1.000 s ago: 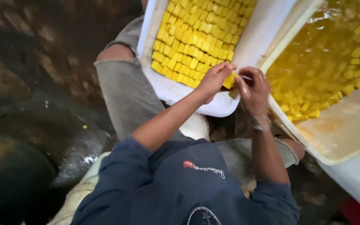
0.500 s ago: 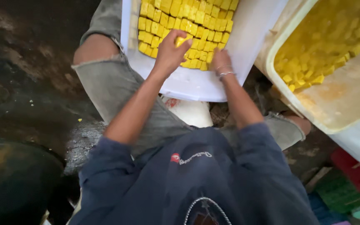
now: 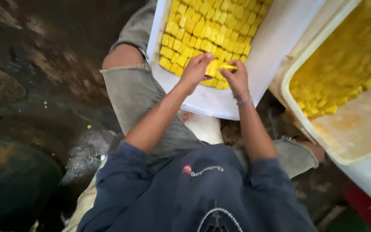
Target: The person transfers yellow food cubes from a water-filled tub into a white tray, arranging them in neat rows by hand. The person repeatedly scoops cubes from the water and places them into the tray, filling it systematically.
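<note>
1. Yellow cubes (image 3: 202,30) packed in rows fill the far part of a white tray (image 3: 275,47); the near edge of the tray is bare white.
2. Left hand (image 3: 196,71) sits at the near edge of the cube rows, fingers curled down onto a yellow piece (image 3: 212,68), thumb side toward the right hand.
3. Right hand (image 3: 235,77) is just beside it, fingertips pinching a thin yellow strip (image 3: 228,66) that points toward the left hand. Both hands closed on yellow pieces; whether it's one piece or two, can't tell.
4. Both hands meet over the tray's near edge, roughly mid-width, touching the last row of cubes.
5. Bracelet (image 3: 244,101) on the right wrist.
6. Tray rests across the person's knees, grey trousers (image 3: 138,94) under its left corner.
7. Cream tub (image 3: 357,124) just right of the tray, yellow cubes piled at its far end, near end showing bare stained bottom.
8. Dark wet floor (image 3: 35,86) to the left.
</note>
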